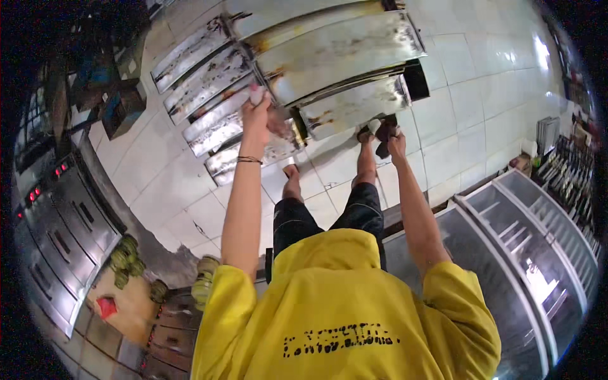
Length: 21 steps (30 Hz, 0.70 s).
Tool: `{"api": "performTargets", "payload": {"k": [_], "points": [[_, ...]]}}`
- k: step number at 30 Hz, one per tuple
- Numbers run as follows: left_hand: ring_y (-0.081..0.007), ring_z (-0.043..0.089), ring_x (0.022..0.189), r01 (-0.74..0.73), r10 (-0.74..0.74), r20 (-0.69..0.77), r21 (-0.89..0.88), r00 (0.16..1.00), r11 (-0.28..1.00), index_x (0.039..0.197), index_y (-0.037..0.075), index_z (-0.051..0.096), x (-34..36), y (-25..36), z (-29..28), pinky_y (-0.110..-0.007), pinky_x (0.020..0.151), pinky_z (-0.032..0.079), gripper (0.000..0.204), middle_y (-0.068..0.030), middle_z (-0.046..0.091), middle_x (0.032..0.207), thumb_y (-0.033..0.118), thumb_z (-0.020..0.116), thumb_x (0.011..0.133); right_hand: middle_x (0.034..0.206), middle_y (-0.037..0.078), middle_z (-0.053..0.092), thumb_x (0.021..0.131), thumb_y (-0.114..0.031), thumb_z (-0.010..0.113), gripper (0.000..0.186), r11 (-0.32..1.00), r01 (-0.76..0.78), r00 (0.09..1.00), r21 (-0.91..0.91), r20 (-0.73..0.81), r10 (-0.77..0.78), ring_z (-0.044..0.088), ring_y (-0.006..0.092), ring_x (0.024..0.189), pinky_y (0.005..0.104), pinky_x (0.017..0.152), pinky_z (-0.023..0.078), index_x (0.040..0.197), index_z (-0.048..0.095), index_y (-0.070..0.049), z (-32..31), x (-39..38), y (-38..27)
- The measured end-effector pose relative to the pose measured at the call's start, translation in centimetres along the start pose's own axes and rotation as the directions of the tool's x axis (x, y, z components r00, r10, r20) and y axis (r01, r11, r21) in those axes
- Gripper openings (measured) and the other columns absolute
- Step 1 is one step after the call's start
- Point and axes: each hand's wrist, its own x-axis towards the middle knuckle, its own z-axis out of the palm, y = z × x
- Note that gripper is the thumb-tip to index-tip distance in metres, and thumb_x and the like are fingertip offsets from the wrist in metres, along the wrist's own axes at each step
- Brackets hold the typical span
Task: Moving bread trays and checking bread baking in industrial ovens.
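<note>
My left hand is closed round a small white thing with a pink tip, held over the narrow stained metal panels. A brownish blur shows beside that hand; I cannot tell what it is. My right hand is closed on a dark brown cloth-like piece, beside my right foot and below the corner of a wide metal panel. Rust-coloured and dark stains mark the panels, which lie side by side in front of my feet.
Pale tiles surround the panels. Metal cabinets with red lights stand at the left, near stacked green round things and a red item. A glass-fronted case is at the right, with a packed rack behind it.
</note>
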Motion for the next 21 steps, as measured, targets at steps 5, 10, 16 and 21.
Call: {"api": "performTargets", "payload": {"k": [5, 10, 16, 21], "points": [[-0.0137, 0.06, 0.088, 0.151, -0.135, 0.097, -0.188, 0.986, 0.97, 0.108, 0.003, 0.065, -0.9, -0.5, -2.0, -0.025, 0.074, 0.046, 0.023, -0.0033, 0.066, 0.102, 0.018, 0.07, 0.091, 0.075, 0.003, 0.054, 0.083, -0.01, 0.043, 0.023, 0.925, 0.354, 0.928, 0.135, 0.071, -0.365, 0.044, 0.0117, 0.065, 0.0272, 0.058, 0.037, 0.094, 0.062, -0.003, 2.3, -5.3, 2.2], [-0.014, 0.063, 0.082, 0.066, -0.094, -0.222, -0.129, 0.97, 0.989, 0.112, 0.003, 0.066, -7.1, -3.3, -14.0, -0.024, 0.069, 0.05, 0.025, -0.0042, 0.067, 0.1, 0.016, 0.069, 0.091, 0.075, 0.002, 0.055, 0.083, -0.012, 0.046, 0.021, 0.899, 0.401, 0.895, 0.177, 0.134, -0.425, 0.044, 0.0109, 0.064, 0.0274, 0.057, 0.037, 0.092, 0.063, -0.003, 4.4, -6.5, 0.4], [-0.0116, 0.061, 0.078, 0.123, -0.162, -0.281, -0.152, 0.946, 0.981, 0.11, 0.003, 0.065, -11.0, -11.1, -25.7, -0.023, 0.065, 0.048, 0.022, -0.0025, 0.067, 0.096, 0.017, 0.065, 0.094, 0.079, 0.002, 0.057, 0.084, -0.014, 0.052, 0.018, 0.967, 0.17, 0.955, 0.188, 0.209, -0.209, 0.047, 0.0127, 0.068, 0.0282, 0.061, 0.039, 0.093, 0.063, -0.004, 7.3, -5.4, -2.5], [-0.0102, 0.061, 0.08, 0.19, -0.191, -0.14, -0.02, 0.972, 0.982, 0.11, 0.003, 0.065, -9.4, -15.5, -21.2, -0.022, 0.067, 0.047, 0.022, -0.0016, 0.066, 0.097, 0.019, 0.063, 0.095, 0.082, 0.003, 0.06, 0.085, -0.015, 0.057, 0.016, 0.989, -0.001, 0.979, 0.147, 0.203, -0.029, 0.049, 0.0143, 0.071, 0.0289, 0.064, 0.041, 0.094, 0.064, -0.004, 6.0, -3.2, -3.6]]}}
